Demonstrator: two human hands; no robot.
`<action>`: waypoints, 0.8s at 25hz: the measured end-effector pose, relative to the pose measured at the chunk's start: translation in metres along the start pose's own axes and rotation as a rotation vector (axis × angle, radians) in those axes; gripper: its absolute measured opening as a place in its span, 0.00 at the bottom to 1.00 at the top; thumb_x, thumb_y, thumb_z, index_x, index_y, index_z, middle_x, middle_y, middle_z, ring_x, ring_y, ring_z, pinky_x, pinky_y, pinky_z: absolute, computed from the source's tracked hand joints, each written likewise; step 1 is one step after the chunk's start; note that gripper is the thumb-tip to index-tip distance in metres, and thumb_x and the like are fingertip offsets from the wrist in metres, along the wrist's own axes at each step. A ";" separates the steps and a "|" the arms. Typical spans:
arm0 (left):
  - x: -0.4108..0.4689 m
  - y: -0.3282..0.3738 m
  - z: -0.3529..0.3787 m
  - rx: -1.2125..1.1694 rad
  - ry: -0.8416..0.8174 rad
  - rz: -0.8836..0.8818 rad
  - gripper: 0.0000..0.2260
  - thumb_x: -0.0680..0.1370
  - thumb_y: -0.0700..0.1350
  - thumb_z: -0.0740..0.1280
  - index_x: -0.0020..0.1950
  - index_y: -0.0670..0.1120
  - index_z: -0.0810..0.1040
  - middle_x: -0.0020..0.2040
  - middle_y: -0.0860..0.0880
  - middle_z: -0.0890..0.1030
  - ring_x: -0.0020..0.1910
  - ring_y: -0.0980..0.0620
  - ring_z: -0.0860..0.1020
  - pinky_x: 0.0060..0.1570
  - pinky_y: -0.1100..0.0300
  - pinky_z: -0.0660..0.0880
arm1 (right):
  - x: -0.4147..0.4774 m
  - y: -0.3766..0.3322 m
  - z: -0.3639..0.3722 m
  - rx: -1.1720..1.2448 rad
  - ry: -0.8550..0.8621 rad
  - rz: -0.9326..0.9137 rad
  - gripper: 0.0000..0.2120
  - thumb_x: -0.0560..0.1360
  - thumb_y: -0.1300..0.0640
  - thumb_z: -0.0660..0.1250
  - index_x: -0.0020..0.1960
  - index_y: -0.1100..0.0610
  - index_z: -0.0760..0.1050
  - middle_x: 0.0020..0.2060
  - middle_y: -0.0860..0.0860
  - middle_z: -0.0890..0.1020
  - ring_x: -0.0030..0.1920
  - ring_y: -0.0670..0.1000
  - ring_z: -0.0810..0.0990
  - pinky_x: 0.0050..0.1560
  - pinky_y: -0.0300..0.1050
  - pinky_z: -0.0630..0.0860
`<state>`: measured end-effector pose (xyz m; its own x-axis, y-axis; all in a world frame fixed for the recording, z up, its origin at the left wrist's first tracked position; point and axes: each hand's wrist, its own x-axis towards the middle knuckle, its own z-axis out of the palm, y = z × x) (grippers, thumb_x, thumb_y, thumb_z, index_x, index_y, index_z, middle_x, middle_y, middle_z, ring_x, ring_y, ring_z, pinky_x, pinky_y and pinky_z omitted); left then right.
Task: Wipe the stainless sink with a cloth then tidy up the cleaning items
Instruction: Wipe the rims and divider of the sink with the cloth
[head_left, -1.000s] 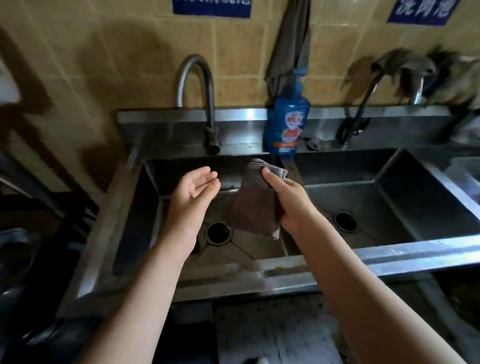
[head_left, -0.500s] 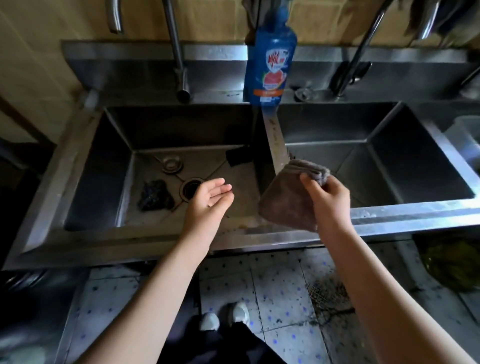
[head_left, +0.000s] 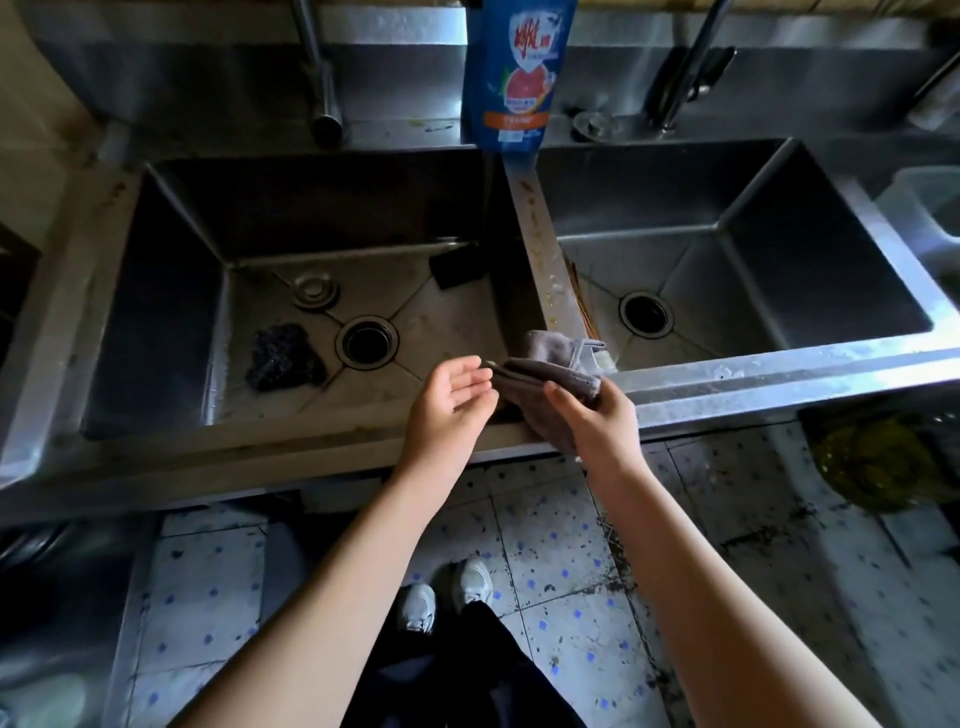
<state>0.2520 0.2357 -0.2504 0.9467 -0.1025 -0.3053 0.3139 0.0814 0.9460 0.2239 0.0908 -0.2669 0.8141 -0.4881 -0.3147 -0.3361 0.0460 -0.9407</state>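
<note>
Your right grip (head_left: 597, 423) pinches a folded grey-brown cloth (head_left: 540, 366), thumb on top, above the front rim of the stainless double sink (head_left: 779, 371), where the divider meets it. Your left grip (head_left: 449, 400) is open, palm up, fingertips just at the cloth's left end. In the left basin lie a dark scouring pad (head_left: 283, 356), a black sponge (head_left: 457, 265) and a strainer plug (head_left: 314, 291). A blue dish-soap bottle (head_left: 511, 73) stands on the back ledge.

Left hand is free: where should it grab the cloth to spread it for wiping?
Pinch the folded corner of the grey cloth that pokes leftward, coming in from the left. The right hand grips its right side, so that corner is the free end, and it lies nearest the left hand.
</note>
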 end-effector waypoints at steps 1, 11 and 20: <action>0.000 -0.003 -0.001 0.006 -0.003 -0.001 0.13 0.74 0.31 0.64 0.55 0.43 0.70 0.51 0.45 0.77 0.45 0.61 0.76 0.47 0.72 0.74 | 0.000 0.002 0.001 -0.023 0.023 -0.024 0.05 0.70 0.60 0.71 0.41 0.53 0.75 0.34 0.47 0.81 0.33 0.42 0.78 0.34 0.34 0.76; 0.005 -0.017 0.010 0.049 -0.045 0.001 0.13 0.74 0.31 0.63 0.55 0.44 0.70 0.51 0.46 0.77 0.47 0.60 0.76 0.49 0.70 0.74 | 0.001 0.018 -0.023 -0.393 0.339 0.002 0.16 0.70 0.66 0.63 0.55 0.52 0.70 0.49 0.51 0.77 0.47 0.49 0.74 0.48 0.42 0.69; 0.015 -0.017 0.015 0.039 -0.036 -0.008 0.13 0.74 0.32 0.63 0.53 0.47 0.72 0.50 0.49 0.78 0.47 0.60 0.77 0.46 0.72 0.74 | 0.014 0.021 -0.009 -1.062 0.013 -0.345 0.25 0.70 0.41 0.68 0.61 0.54 0.75 0.62 0.53 0.73 0.62 0.57 0.66 0.62 0.50 0.65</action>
<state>0.2599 0.2182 -0.2698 0.9409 -0.1388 -0.3089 0.3173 0.0422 0.9474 0.2237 0.0769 -0.2894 0.9388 -0.3407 -0.0504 -0.3326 -0.8590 -0.3892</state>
